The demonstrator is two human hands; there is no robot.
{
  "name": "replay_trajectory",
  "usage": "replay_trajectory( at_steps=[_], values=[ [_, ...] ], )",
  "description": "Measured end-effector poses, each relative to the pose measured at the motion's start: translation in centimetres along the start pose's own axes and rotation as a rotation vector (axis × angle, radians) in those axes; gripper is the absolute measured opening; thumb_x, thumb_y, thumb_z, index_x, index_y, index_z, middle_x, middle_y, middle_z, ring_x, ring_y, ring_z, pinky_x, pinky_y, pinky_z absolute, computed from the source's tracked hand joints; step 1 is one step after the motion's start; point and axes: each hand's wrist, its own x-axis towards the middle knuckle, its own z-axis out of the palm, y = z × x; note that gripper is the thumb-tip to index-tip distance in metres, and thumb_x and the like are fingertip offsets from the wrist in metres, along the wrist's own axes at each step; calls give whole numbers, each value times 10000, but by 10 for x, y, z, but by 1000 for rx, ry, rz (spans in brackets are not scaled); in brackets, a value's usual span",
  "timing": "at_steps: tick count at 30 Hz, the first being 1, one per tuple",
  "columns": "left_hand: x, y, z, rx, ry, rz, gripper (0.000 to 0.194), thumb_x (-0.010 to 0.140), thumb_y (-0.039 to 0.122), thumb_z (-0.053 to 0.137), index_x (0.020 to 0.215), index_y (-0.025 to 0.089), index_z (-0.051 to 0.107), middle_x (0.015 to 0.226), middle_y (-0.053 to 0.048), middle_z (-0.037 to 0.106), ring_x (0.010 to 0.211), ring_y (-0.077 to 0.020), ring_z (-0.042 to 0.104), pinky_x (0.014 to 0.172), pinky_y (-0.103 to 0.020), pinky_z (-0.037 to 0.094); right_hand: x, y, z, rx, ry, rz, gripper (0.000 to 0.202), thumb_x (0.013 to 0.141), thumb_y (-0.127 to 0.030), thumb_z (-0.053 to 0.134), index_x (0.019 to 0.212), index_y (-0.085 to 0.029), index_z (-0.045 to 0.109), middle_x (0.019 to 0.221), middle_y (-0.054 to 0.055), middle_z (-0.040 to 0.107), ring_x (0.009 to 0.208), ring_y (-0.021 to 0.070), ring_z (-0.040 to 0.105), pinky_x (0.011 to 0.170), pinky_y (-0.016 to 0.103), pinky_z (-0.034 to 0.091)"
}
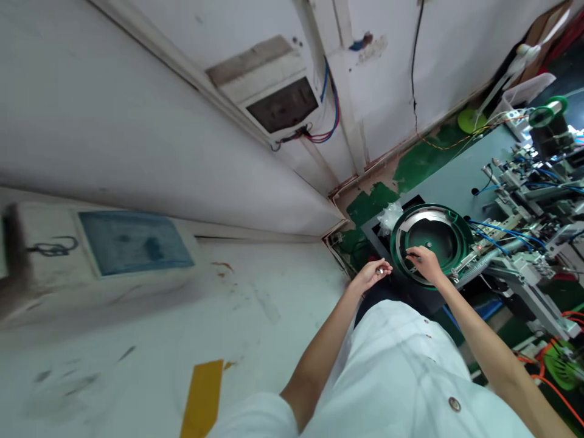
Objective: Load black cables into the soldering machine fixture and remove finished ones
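A round green-rimmed vibratory bowl feeder (400,267) sits in front of me, with a dark green floor and a small knob-like piece at its centre. My right hand (425,263) is over the near left part of the bowl, its fingers bent together in a pinch; what they hold, if anything, is too small to make out. Just outside the rim on the left, my left hand (371,275) is turned palm up with curled fingers. A small shiny metal part (381,271) shows in them.
A clear plastic bag (390,218) lies beside the bowl at the back left. To the right stands a machine (511,231) with rails, blue air tubes and a wire spool (547,112). Walls with electrical boxes (283,104) close in on the left.
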Motion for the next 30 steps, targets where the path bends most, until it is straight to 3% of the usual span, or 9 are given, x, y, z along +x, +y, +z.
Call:
replay_trajectory(
  at_steps=[7,14,21,30],
  values=[
    [14,4,-26,-104,22,6,289,925,164,451,708,81,624,674,-74,673,587,-94,627,650,-187,519,7,2,10,-175,-139,-28,149,863,-203,531,892,-242,672,875,47,705,804,221,587,715,318,442],
    [21,12,-30,-124,27,-12,295,926,156,440,709,83,625,665,-74,677,588,-97,632,663,-190,523,15,0,15,-225,-178,-30,188,871,-170,497,880,-248,668,866,37,706,791,218,567,707,312,418],
    [20,19,-27,-132,37,8,290,926,148,438,712,81,622,662,-75,678,582,-95,629,643,-184,519,25,0,17,-195,-147,-3,195,878,-199,506,789,-235,676,735,44,678,720,198,560,634,276,413],
    [18,26,-23,-139,42,18,303,927,138,435,700,72,625,656,-77,677,566,-98,630,594,-179,509,10,-6,9,-133,-15,74,243,921,-332,481,873,-187,670,760,49,663,639,157,580,627,259,451]
  ],
)
